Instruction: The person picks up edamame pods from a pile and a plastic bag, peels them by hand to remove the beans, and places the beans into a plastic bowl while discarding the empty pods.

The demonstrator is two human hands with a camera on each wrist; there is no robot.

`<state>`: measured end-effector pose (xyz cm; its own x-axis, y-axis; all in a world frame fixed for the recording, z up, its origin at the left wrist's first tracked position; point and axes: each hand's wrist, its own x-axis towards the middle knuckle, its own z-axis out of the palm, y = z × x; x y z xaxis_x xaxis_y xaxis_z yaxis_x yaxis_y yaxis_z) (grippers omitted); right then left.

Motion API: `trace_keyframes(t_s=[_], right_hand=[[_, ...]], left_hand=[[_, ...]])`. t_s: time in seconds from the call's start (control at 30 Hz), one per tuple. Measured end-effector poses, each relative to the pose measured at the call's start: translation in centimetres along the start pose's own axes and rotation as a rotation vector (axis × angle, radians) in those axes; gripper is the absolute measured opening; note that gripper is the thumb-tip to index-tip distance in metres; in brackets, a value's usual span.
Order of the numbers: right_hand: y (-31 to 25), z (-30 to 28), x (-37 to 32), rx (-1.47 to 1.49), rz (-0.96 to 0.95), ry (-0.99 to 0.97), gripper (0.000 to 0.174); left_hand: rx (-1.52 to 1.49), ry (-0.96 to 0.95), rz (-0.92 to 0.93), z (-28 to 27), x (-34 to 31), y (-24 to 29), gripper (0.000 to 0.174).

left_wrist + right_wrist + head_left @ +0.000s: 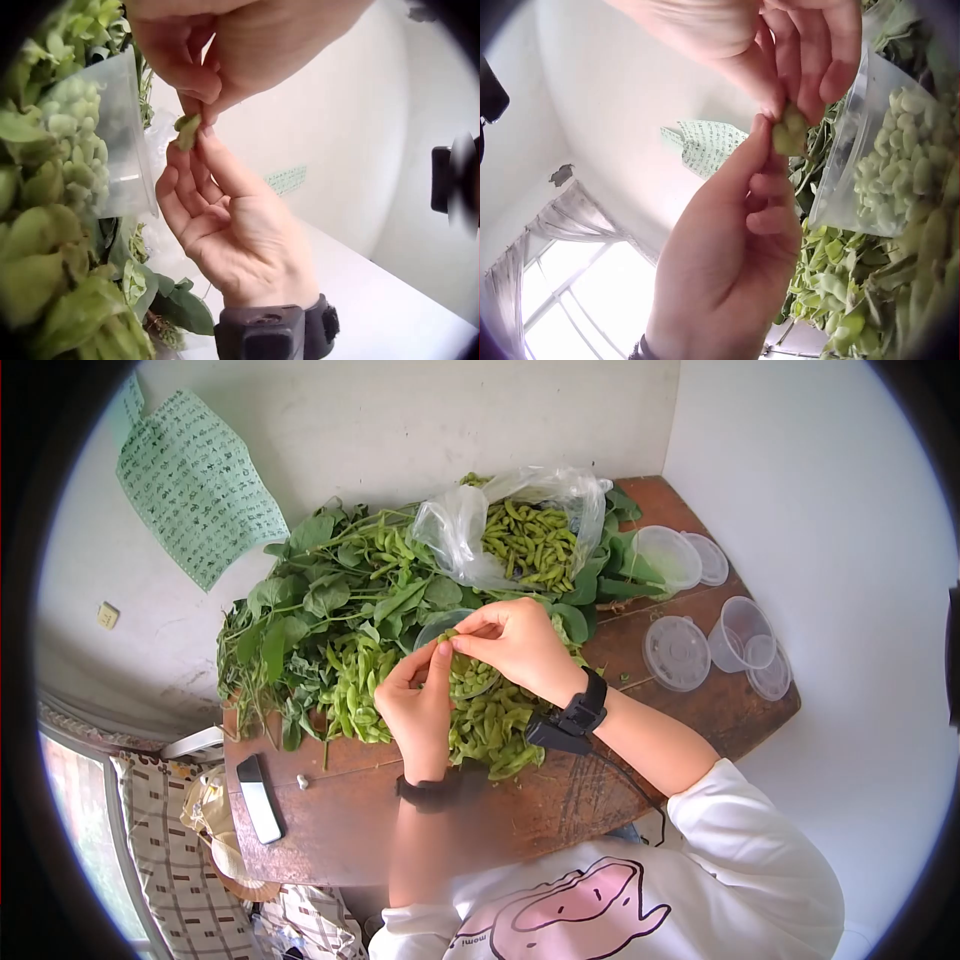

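Both hands meet over a clear plastic tub [432, 628] and pinch one small green soybean pod [789, 135] between thumbs and fingertips. My left hand [415, 705] holds it from the left and below. From the right, my right hand [522, 648] grips the same pod with thumb and index finger. In the left wrist view the pod [187, 133] looks split or bent at the fingertips. Shelled pale green beans [900, 142] fill part of the tub, which the hands partly cover in the head view.
Green pods [357, 685] and more pods [500, 735] heap around the tub. Behind lie leafy stalks [320, 595] and a plastic bag [455, 530] of pods. Clear lidded tubs [740, 635] stand at right on the wooden table [350, 810]; a phone [260, 800] lies at left.
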<state>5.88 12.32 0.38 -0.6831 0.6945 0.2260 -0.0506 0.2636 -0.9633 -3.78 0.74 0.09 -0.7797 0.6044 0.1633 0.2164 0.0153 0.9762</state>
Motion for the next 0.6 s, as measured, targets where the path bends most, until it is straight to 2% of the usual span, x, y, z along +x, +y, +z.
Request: trace_keyframes(t_s=[0.13, 0.2, 0.4, 0.6], right_hand=[[-0.27, 0.08, 0.02, 0.009, 0.023, 0.0, 0.017], [-0.31, -0.11, 0.14, -0.013, 0.019, -0.039, 0.016], [-0.11, -0.37, 0.24, 0.013, -0.014, -0.052, 0.013], [-0.46, -0.71, 0.3, 0.015, 0.036, -0.091, 0.018]], left_hand=[[-0.056, -0.033, -0.061, -0.06, 0.05, 0.69, 0.027], [-0.162, -0.115, -0.078, -0.21, 0.19, 0.11, 0.027], [-0.254, -0.204, -0.061, -0.31, 0.17, 0.04, 0.033], [-0.247, -0.164, -0.106, -0.16, -0.04, 0.44, 0.031]])
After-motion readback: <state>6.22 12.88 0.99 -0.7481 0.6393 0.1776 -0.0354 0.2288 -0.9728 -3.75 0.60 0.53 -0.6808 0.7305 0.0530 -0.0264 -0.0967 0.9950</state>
